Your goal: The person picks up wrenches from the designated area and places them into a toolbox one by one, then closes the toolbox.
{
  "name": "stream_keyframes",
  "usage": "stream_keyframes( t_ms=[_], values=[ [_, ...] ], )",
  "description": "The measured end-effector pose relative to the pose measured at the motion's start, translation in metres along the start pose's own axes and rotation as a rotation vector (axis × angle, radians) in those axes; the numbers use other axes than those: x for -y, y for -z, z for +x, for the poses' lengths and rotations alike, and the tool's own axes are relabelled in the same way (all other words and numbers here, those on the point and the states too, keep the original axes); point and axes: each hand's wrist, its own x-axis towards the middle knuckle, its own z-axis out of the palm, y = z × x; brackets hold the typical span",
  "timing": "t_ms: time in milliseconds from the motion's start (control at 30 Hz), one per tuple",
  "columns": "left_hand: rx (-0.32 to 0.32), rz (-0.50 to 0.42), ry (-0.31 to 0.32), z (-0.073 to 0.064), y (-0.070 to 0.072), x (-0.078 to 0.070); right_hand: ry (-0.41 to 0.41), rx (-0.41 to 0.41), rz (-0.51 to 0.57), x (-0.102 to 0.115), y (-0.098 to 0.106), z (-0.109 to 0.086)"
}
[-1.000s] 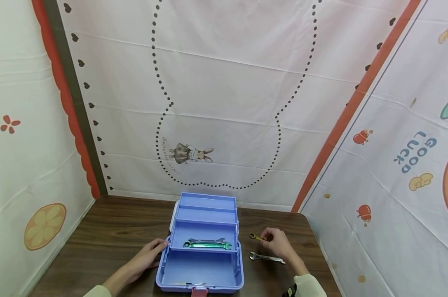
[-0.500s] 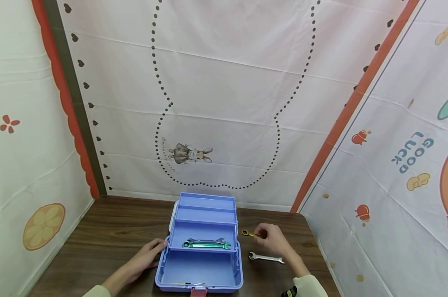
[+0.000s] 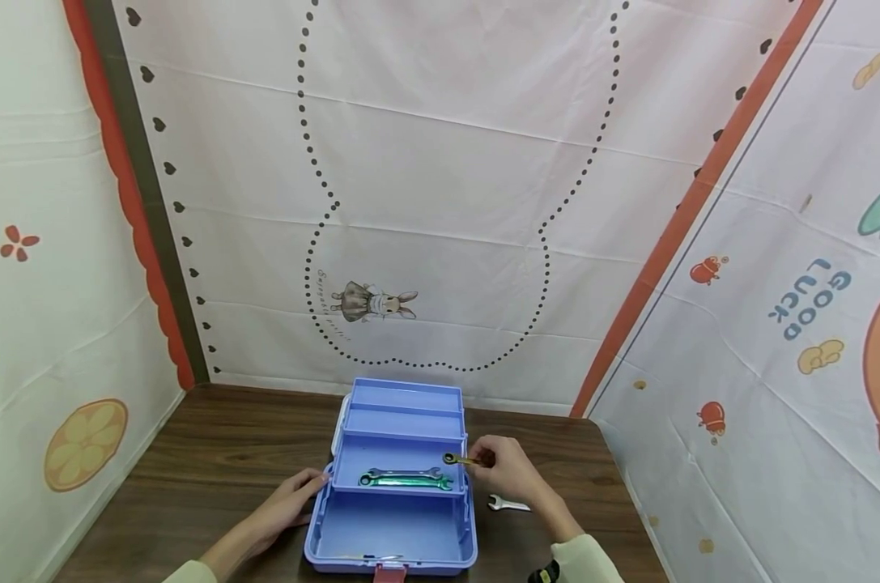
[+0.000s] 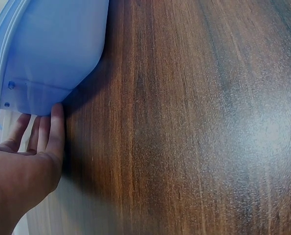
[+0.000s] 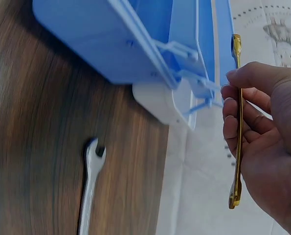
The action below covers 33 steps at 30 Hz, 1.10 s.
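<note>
A blue toolbox (image 3: 392, 530) stands open on the table, its stepped trays raised. Two combination wrenches lie in the lowest raised tray: a green wrench (image 3: 406, 482) and a silver wrench (image 3: 403, 472) behind it. My left hand (image 3: 288, 504) holds the toolbox at its left side; in the left wrist view the thumb is at the rim and the fingertips touch the outer wall. My right hand (image 3: 508, 470) pinches a gold wrench (image 5: 239, 132) between thumb and fingers. The gold wrench's ring end is over the tray's right side. Another silver wrench (image 5: 89, 183) lies on the table below the right hand.
The brown wooden table (image 3: 257, 429) reaches back to a printed white cloth wall (image 3: 440, 202), with more cloth at both sides. Some thin small items (image 3: 370, 557) lie at the front of the toolbox's bottom. A red latch (image 3: 390, 573) hangs at the front.
My right hand has moved left with the gold wrench, from above the table to the tray's right edge. It now covers part of the silver wrench on the table. The left hand stays put.
</note>
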Motion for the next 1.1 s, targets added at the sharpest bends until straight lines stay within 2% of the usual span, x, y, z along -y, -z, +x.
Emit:
stream_keyframes(
  t_ms=[367, 867, 1100],
  values=[
    [-0.010, -0.004, -0.007, -0.001, -0.002, 0.000, 0.133, 0.023, -0.001, 0.016, -0.026, 0.015],
    [-0.010, -0.002, -0.012, -0.003, -0.003, -0.002, 0.200, 0.056, -0.035, 0.031, -0.050, 0.031],
    [-0.012, -0.004, -0.005, -0.002, -0.002, -0.001, 0.188, 0.070, -0.029, 0.041, -0.061, 0.037]
  ],
)
